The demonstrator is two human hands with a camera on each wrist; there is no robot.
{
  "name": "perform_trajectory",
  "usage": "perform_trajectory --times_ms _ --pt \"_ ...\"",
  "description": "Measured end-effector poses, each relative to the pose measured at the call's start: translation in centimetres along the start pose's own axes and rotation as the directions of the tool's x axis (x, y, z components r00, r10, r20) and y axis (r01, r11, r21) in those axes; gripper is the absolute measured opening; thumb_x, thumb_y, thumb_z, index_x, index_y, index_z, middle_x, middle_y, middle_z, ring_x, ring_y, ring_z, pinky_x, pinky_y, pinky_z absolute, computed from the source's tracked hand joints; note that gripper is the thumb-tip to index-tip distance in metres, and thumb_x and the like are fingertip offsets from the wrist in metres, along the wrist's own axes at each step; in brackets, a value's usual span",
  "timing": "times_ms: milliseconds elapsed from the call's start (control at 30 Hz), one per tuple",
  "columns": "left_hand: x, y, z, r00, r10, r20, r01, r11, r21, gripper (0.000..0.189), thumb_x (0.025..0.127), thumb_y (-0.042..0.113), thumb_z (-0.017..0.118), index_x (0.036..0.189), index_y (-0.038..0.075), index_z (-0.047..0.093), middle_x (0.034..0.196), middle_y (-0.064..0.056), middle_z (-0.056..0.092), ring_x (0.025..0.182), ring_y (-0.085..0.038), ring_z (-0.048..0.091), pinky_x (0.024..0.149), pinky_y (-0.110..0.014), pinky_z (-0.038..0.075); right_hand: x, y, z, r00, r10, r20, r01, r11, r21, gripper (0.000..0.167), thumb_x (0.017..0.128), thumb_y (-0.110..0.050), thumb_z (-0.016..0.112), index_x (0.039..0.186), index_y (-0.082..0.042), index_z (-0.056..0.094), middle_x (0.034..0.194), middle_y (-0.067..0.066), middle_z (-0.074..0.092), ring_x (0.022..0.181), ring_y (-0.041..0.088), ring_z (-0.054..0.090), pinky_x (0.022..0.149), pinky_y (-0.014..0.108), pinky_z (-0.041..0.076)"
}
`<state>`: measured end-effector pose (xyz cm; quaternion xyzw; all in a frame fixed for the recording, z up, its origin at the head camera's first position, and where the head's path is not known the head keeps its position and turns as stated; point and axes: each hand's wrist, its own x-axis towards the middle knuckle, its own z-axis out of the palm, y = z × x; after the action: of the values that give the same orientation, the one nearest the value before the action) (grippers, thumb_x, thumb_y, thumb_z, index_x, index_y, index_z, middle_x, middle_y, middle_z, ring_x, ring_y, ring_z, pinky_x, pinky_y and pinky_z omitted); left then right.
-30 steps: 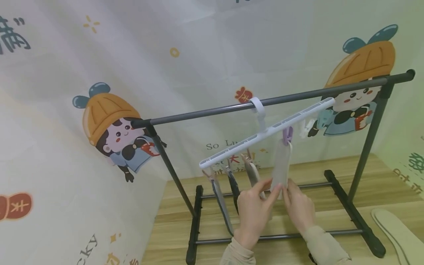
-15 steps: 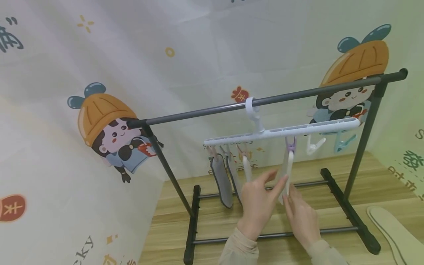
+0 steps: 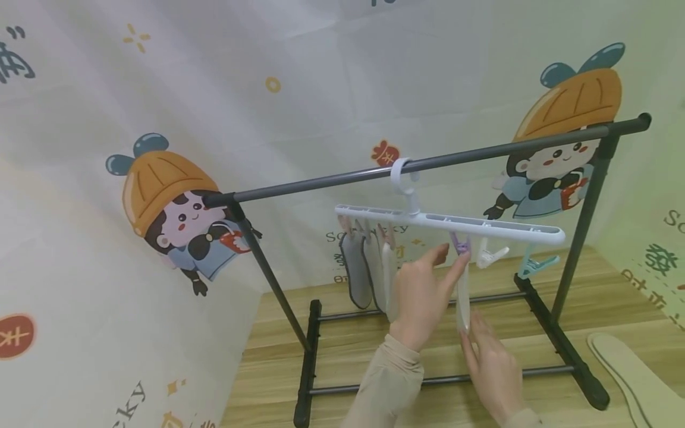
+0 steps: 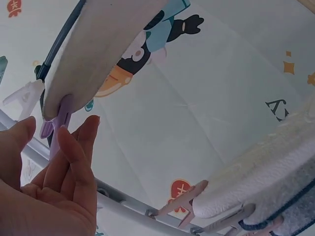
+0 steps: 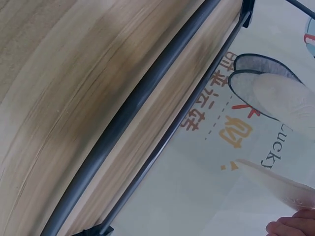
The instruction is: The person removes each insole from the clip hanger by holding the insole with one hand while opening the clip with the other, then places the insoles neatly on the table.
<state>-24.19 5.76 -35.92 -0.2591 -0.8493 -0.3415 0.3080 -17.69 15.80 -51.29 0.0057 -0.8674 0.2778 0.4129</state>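
A white insole (image 3: 463, 300) hangs from a purple clip (image 3: 459, 244) on the white hanger (image 3: 449, 223). My left hand (image 3: 423, 291) is raised beside this clip. In the left wrist view, its thumb and fingers stand apart near the purple clip (image 4: 61, 115), and the insole (image 4: 88, 54) spreads past it. My right hand (image 3: 495, 362) holds the insole's lower end between thumb and fingers. In the right wrist view, fingers (image 5: 295, 223) touch the white insole (image 5: 275, 182); I cannot tell whose they are. To the left hang grey insoles (image 3: 357, 267) and another white insole (image 3: 389, 285).
The hanger's hook sits on a black rack bar (image 3: 321, 178). A white clip (image 3: 489, 254) and a teal clip (image 3: 535, 264) hang at the hanger's right. A pair of pale insoles (image 3: 637, 374) lies on the wooden surface at the right. A printed cloth forms the backdrop.
The hanger has swung, its right end coming down. My left hand has risen from the insole's lower part to the purple clip. My right hand has moved slightly down along with the insole's end.
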Motion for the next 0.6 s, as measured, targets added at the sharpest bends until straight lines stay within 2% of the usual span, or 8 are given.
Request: perform_trajectory --times_ms 267,467,600 --pt "1.4 0.6 0.9 1.000 -0.004 -0.001 0.004 0.999 0.044 0.037 0.092 0.048 0.065 0.102 0.015 0.076 0.091 0.000 0.078 0.079 -0.014 0.074 0.063 -0.021 0.053 -0.3 0.1 -0.4 0.998 -0.059 -0.032 0.059 0.998 -0.020 0.051 0.077 -0.002 0.078 0.124 0.009 0.062 0.120 0.029 0.065 0.094 0.048 0.068 0.056 0.050 0.056" --pt "2.2 1.0 1.5 1.000 0.016 -0.003 -0.015 0.997 0.072 0.033 0.091 0.049 0.065 0.088 0.018 0.074 0.088 0.002 0.078 0.077 -0.013 0.075 0.059 -0.017 0.050 -0.4 0.1 -0.5 0.995 -0.095 -0.040 0.095 0.995 -0.016 0.049 0.078 -0.003 0.077 0.124 0.010 0.061 0.118 0.030 0.065 0.091 0.048 0.069 0.056 0.048 0.056" --pt "2.3 1.1 1.9 1.000 0.021 -0.022 -0.019 0.998 0.059 0.032 0.093 0.046 0.065 0.084 0.016 0.074 0.089 0.002 0.078 0.076 -0.015 0.075 0.053 -0.013 0.044 -0.5 0.1 -0.9 0.996 -0.081 -0.028 0.081 0.996 -0.029 0.049 0.081 -0.003 0.074 0.127 0.008 0.060 0.120 0.029 0.065 0.093 0.048 0.068 0.059 0.051 0.056"
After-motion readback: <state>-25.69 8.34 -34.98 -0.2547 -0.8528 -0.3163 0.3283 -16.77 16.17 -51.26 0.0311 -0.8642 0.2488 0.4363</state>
